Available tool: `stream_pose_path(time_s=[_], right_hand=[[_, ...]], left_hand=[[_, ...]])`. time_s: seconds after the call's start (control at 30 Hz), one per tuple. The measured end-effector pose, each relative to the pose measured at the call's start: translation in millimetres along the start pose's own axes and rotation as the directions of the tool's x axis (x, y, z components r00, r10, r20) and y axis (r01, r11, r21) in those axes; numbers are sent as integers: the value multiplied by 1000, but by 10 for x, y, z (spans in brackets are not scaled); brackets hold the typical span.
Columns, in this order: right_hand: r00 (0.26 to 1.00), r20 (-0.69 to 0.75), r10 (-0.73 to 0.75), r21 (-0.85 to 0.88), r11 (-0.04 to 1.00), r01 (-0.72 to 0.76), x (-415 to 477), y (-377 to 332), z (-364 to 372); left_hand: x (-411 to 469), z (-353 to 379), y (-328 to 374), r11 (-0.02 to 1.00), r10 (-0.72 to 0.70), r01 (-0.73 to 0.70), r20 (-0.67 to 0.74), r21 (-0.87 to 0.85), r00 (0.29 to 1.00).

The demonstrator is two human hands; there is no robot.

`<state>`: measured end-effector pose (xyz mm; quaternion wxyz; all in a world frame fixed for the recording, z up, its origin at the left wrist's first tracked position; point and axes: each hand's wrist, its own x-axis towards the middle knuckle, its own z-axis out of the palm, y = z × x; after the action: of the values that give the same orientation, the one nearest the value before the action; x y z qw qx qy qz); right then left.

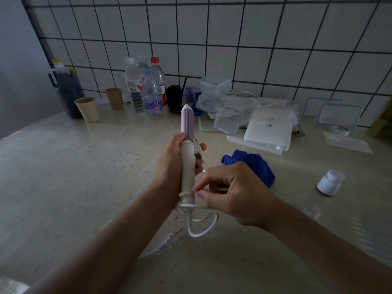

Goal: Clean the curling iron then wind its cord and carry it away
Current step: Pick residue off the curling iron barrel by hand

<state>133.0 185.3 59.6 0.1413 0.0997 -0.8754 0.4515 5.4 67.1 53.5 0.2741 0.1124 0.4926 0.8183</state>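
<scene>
The curling iron (187,153) stands upright at frame centre, above the countertop (74,166), its lilac barrel pointing to 12 o'clock and its cream handle toward 6 o'clock. The left hand (171,166) is clamped around the handle from the 9 o'clock side, with fingertips showing at the 3 o'clock side near the clamp lever. The right hand (231,192) sits at 4 o'clock from the handle, thumb and forefinger pinched together on the white cord (201,228) just beside the handle's lower end. One turn of cord lies around the handle base; below it the cord drops in a loose loop toward 6 o'clock. The plug (172,240) hangs at 7 o'clock from the handle base, just above or on the counter; contact cannot be determined. A crumpled blue cloth (254,164) lies on the counter at 3 o'clock from the iron, partly hidden by the right hand. A small white bottle (330,182) stands further out at 3 o'clock. Along the tiled wall (233,39) at 12 o'clock are several water bottles (152,92), with two paper cups (87,109) at 10 o'clock and a dark jug (67,90) beyond them. Clear plastic containers (228,119) and a white box (268,130) sit at 1 to 2 o'clock.
</scene>
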Motion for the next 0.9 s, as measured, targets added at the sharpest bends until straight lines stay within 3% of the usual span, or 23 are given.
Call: stream_pose_path(time_s=[0.1,0.23,0.5,0.7,0.9], right_hand=[[995,-91,32,27,999,-29,-3,2,-9],[996,79,29,27,999,-32,-18,-43,-2],[989,142,30,58,998,-39,-12,-64,-13],[997,-78,28,5,1000,-27,9,-24,-28],[945,-328,15,-61,997,-37,59,-14,-96]], left_hand=[[-17,21,-12,1000,-18,18,24,-7,1000],[5,23,-3,1000,3,-3,6,-8,1000],[52,-35,-47,991,-53,60,62,-119,997],[73,-54,-89,943,-141,211,263,-258,954],[16,24,-96,980,-163,190,298,-64,941]])
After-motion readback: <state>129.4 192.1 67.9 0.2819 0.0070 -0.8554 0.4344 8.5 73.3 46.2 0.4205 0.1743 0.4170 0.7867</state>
